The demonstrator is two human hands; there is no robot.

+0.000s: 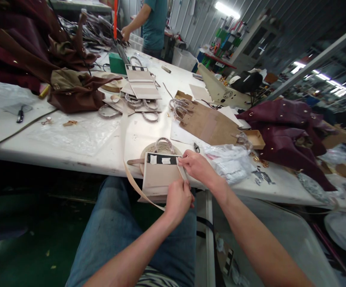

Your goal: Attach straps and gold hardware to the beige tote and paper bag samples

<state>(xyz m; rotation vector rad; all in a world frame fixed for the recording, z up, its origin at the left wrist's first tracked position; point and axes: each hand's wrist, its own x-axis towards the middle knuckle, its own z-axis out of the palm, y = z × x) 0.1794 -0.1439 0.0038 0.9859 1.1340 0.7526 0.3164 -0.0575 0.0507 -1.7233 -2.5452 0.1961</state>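
Near the white counter's (149, 137) left edge, brown leather-like bags (75, 93) are showing smooth, softly glossy surfaces.

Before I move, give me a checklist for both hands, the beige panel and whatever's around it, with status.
1. Left hand grip at the right side of the beige panel: ok, fingers closed there.
2. Right hand grip at its upper right corner: ok, fingertips pinched.
3. Panel fully supported by the white table: not ok, lower part reaches past the front edge.
4. Long beige strip clear of the working area: not ok, it loops off the edge toward the left hand.
5. Small dark-handled tool clear of the hands: ok, lies apart.
6. Panel's underside: cannot tell, hidden.
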